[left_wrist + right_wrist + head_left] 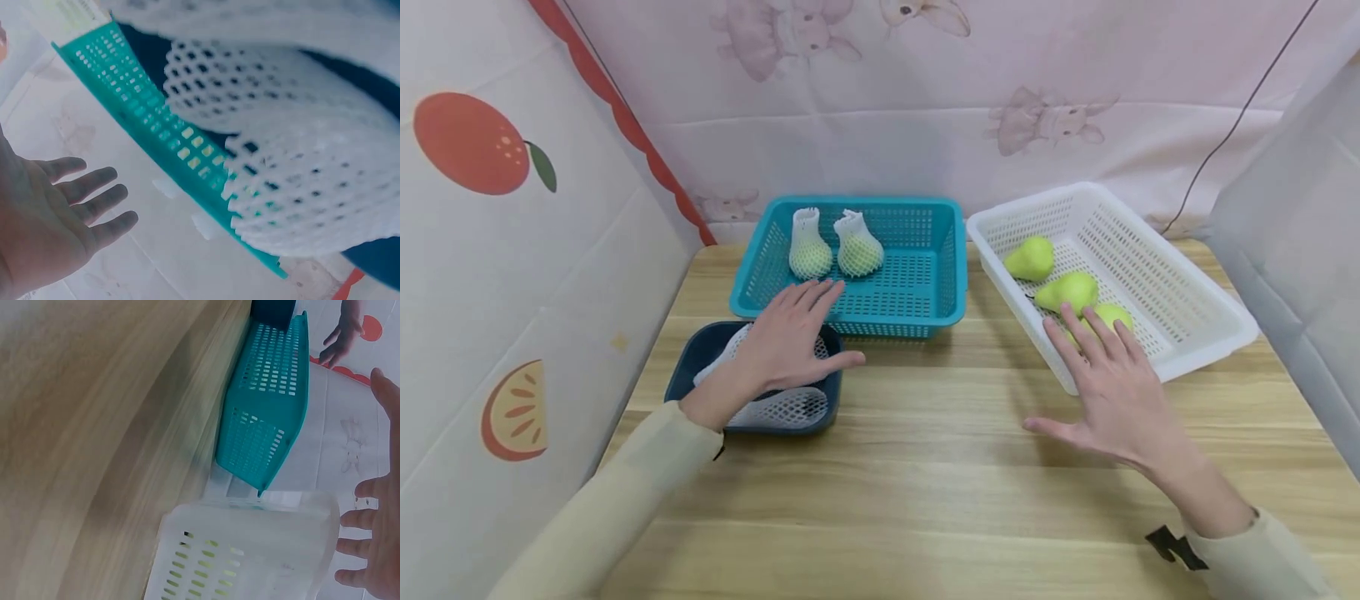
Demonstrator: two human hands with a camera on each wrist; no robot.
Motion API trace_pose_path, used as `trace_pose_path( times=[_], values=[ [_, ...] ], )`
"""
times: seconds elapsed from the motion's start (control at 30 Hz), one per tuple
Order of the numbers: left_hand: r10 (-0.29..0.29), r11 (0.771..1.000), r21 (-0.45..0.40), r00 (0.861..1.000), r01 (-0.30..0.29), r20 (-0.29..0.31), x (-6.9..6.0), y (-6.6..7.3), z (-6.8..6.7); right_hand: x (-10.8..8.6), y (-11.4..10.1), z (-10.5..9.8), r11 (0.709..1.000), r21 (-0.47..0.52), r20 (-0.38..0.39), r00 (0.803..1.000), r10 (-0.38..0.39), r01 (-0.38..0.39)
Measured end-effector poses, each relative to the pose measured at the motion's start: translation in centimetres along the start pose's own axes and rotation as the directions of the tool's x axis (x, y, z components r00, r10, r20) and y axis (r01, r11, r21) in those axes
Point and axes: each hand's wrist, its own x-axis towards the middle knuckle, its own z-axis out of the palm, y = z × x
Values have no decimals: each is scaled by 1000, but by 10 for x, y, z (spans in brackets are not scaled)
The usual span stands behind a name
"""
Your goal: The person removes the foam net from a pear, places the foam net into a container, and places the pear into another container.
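Note:
In the head view my left hand (786, 337) is held over the dark blue basket (831, 400), fingers spread and holding nothing. White foam nets (782, 408) lie in that basket. My right hand (1116, 400), spread and holding nothing, hovers by the near left side of the white basket (1210, 350). Several green pears (1070, 292) lie in the white basket, one partly hidden behind my right fingers. Two pears in foam nets (859, 246) stand in the teal basket (925, 321). The left wrist view shows foam nets (312, 150) close up, beside my open palm (44, 225).
The teal basket stands at the back, between the dark blue and white baskets. Printed cloth (917, 158) hangs behind and at both sides of the wooden table (925, 492). A thin dark cable (1240, 121) runs down the cloth at the back right.

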Motion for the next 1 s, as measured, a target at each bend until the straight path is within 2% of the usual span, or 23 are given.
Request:
trace_pose_path(
  times=[0.2, 0.33, 0.5, 0.7, 1.0],
  values=[
    [-60, 998, -6, 997, 60, 59, 22, -9, -7, -3, -6, 3, 1000, -5, -48, 999, -13, 13],
    [-78, 997, -7, 993, 79, 90, 34, -14, -8, -4, -9, 6, 1000, -5, -68, 998, -17, 17],
    [-96, 995, 6, 988, 96, 117, 51, -22, -6, -6, -12, 8, 1000, -3, -54, 998, -16, 16],
    [-122, 992, 42, 983, 117, 136, 71, -34, -5, -6, -16, 12, 1000, 4, -47, 999, -24, 24],
    [-149, 985, 119, 971, 128, 185, 99, -47, -5, -6, -19, 16, 999, 7, -110, 993, -46, 47]
  ],
)
